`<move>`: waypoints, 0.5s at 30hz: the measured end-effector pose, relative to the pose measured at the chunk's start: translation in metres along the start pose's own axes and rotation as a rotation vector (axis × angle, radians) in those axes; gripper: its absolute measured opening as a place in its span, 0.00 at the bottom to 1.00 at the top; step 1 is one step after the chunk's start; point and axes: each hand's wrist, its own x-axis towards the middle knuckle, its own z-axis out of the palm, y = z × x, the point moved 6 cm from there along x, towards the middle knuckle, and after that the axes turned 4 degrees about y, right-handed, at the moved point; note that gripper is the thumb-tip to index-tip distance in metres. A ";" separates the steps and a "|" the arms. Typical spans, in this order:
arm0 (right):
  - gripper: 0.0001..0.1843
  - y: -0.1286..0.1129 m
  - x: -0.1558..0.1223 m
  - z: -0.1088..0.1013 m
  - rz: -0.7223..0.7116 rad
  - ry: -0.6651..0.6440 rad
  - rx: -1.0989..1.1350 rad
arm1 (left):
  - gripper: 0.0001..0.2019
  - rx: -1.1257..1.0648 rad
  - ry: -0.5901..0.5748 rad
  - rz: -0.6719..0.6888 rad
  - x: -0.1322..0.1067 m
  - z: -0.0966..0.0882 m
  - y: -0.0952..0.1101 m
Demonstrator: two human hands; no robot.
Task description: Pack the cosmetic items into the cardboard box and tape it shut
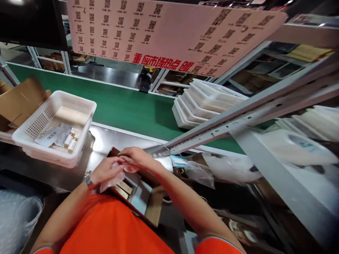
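Observation:
Both hands meet above an open cardboard box (pixel 155 206) close to my body. My left hand (pixel 107 170), with a watch on its wrist, is closed on a crumpled piece of clear plastic wrap (pixel 112 182), which looks like bubble wrap. The fingers of my right hand (pixel 136 158) are curled at the same wrap, touching the left fingertips. Whatever the wrap may enclose is hidden. Inside the box lie narrow tan boxes (pixel 124 188) and a pale flat piece (pixel 141 195).
A white basket (pixel 90 106) holding small packets (pixel 65 135) stands at the left. Behind runs a green conveyor belt (pixel 127 109) carrying stacked white trays (pixel 182 116). A slanted metal post (pixel 212 132) rises at the right. Overhead hangs a board (pixel 180 31) with printed codes.

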 end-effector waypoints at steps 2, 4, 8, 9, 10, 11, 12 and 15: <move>0.25 0.012 -0.026 -0.019 0.141 0.031 0.270 | 0.23 -0.319 0.251 -0.029 0.001 -0.037 -0.005; 0.36 0.016 -0.044 -0.014 0.276 -0.019 0.633 | 0.27 -0.523 0.380 -0.004 0.008 -0.052 -0.004; 0.41 0.002 -0.049 0.020 0.252 -0.076 1.069 | 0.28 -0.605 0.325 0.046 0.030 -0.032 0.015; 0.36 0.002 -0.048 0.027 0.251 -0.035 1.058 | 0.28 -0.558 0.314 0.033 0.034 -0.024 0.019; 0.33 0.005 -0.048 0.031 0.271 0.012 1.021 | 0.27 -0.501 0.317 0.016 0.036 -0.017 0.020; 0.31 0.009 -0.050 0.034 0.307 0.057 0.983 | 0.26 -0.452 0.329 -0.010 0.038 -0.011 0.019; 0.31 0.014 -0.053 0.035 0.348 0.093 0.960 | 0.24 -0.424 0.346 -0.044 0.038 -0.007 0.015; 0.33 0.026 -0.069 0.033 0.436 0.112 1.012 | 0.21 -0.432 0.390 -0.165 0.035 -0.002 -0.006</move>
